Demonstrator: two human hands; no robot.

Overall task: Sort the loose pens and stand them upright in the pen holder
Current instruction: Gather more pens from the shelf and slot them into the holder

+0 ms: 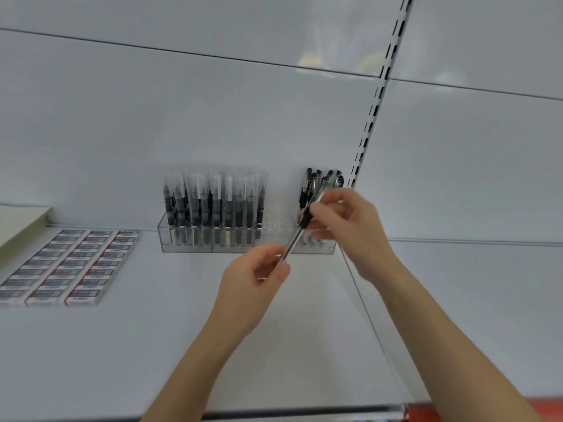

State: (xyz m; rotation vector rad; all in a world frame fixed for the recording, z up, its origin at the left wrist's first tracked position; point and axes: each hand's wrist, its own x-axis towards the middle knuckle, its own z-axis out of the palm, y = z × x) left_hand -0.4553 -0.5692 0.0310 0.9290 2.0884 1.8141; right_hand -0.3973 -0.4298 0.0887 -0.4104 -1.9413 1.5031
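A clear plastic pen holder (pixel 170 239) stands on the white shelf against the back wall. Its left part holds several capped dark pens (pixel 213 208) upright; at its right end several black click pens (pixel 316 184) stand upright. The holes between the two groups hold nothing. One clear pen with a black grip (pixel 300 229) is held slanted in front of the holder's right part. My left hand (pixel 253 284) pinches its lower end. My right hand (pixel 347 220) grips its upper end, near the standing click pens.
A tray of boxed erasers (pixel 61 266) lies in rows on the shelf at the left. A pale board (pixel 21 220) leans at the far left. A slotted black upright (pixel 374 111) runs up the back wall. The shelf's metal front edge (pixel 304 414) is at the bottom.
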